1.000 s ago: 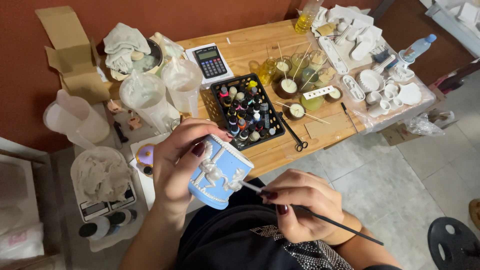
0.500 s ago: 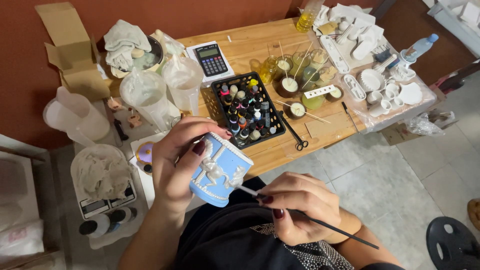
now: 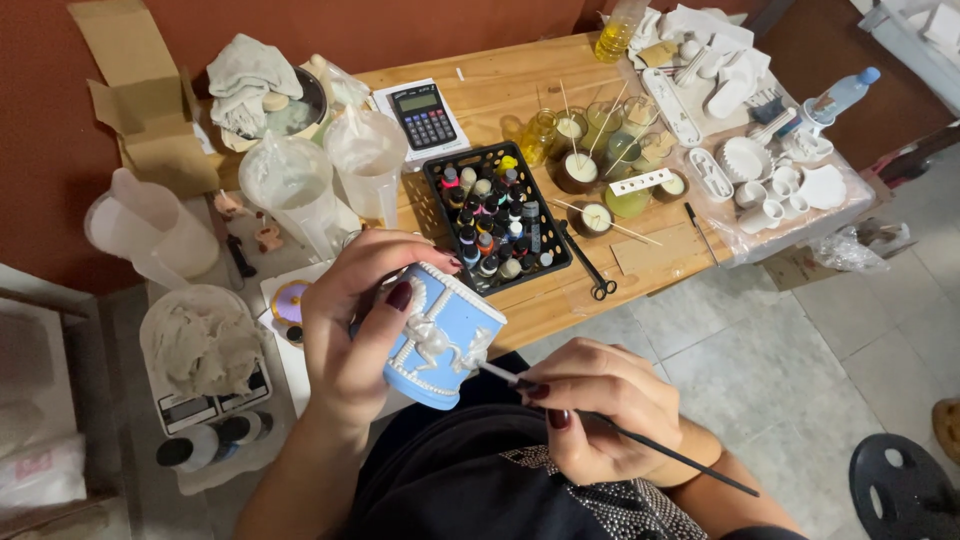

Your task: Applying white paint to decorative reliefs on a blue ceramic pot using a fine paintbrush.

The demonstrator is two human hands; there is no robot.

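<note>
A dark red-brown wall runs along the top of the view. A light wooden surface stands against it, set at a slant. The floor has big pale grey tiles with thin lines between them. A small white side table sits low on the left, near a grey bucket full of pale cloth. An open brown cardboard box leans by the wall. A round black stool seat shows in the bottom right corner. The light is soft and even, with no hard shadows.
</note>
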